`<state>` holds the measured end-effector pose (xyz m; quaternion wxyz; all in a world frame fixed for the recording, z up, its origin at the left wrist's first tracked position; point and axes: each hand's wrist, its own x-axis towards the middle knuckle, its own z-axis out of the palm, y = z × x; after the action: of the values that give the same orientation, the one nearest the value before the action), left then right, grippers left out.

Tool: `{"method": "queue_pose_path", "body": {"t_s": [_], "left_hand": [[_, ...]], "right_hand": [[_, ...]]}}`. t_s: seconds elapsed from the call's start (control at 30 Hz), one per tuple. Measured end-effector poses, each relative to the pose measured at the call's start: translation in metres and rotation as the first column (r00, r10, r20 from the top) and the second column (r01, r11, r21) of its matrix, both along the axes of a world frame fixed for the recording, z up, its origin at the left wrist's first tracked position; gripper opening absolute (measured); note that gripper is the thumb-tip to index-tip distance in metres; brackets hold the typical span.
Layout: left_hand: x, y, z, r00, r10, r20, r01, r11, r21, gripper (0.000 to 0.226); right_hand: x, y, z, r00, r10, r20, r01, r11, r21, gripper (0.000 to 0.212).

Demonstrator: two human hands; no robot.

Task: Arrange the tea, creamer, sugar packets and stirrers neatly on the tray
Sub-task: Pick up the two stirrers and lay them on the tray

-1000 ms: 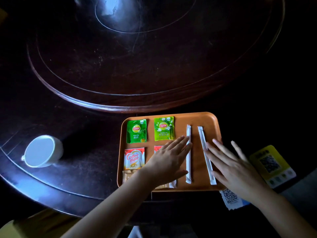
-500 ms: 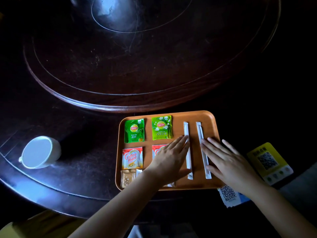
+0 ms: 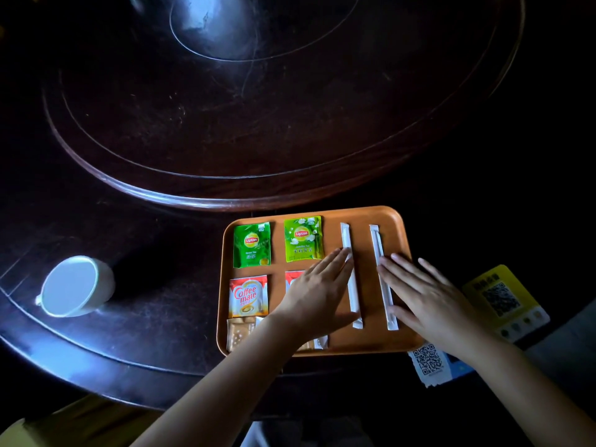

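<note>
Squaring up the stirrers is where I'm at, I reckon. My left hand lies flat with fingers stretched out, its edge touching the left wrapped stirrer; my right hand is flat too, fingers spread, holding nothing, just beside the right wrapped stirrer. Both sit on the right side of the orange tray on the dark desk. The two Lipton tea packets run along the far row, the Coffee mate creamer below, a sugar packet at the near edge. My left arm hides the rest. Next move, I guess: nudge both stirrers parallel, gently, since they look light and slide-prone.
</note>
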<state>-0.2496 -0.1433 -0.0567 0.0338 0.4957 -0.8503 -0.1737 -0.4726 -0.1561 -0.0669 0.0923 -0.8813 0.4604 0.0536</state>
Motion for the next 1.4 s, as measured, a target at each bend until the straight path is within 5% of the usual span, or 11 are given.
{"method": "queue_pose_path", "body": {"t_s": [0.47,0.8,1.1,1.23,1.4], "left_hand": [[0.001,0.005,0.004,0.999,0.002,-0.036,-0.002,1.0,-0.021,0.09],[0.067,0.025,0.034,0.975,0.201,-0.097,-0.219,0.948,-0.232,0.05],[0.145,0.06,0.024,0.65,0.76,0.02,-0.76,0.65,-0.006,0.034],[0.134,0.051,0.023,0.593,0.803,-0.063,-0.794,0.595,0.125,0.016],[0.128,0.037,0.029,0.459,0.885,-0.081,-0.831,0.459,0.314,0.02]], "right_hand": [[0.002,-0.002,0.005,0.999,-0.002,0.053,0.001,1.0,0.023,0.067],[-0.006,0.005,0.015,0.95,-0.151,0.273,0.206,0.961,-0.183,0.044],[0.013,0.01,0.009,0.855,-0.491,0.166,0.51,0.854,-0.1,0.047],[0.022,0.006,0.016,0.819,-0.557,0.134,0.562,0.827,0.007,0.021],[0.022,0.0,0.015,0.775,-0.597,0.206,0.585,0.802,0.122,0.011]]}}
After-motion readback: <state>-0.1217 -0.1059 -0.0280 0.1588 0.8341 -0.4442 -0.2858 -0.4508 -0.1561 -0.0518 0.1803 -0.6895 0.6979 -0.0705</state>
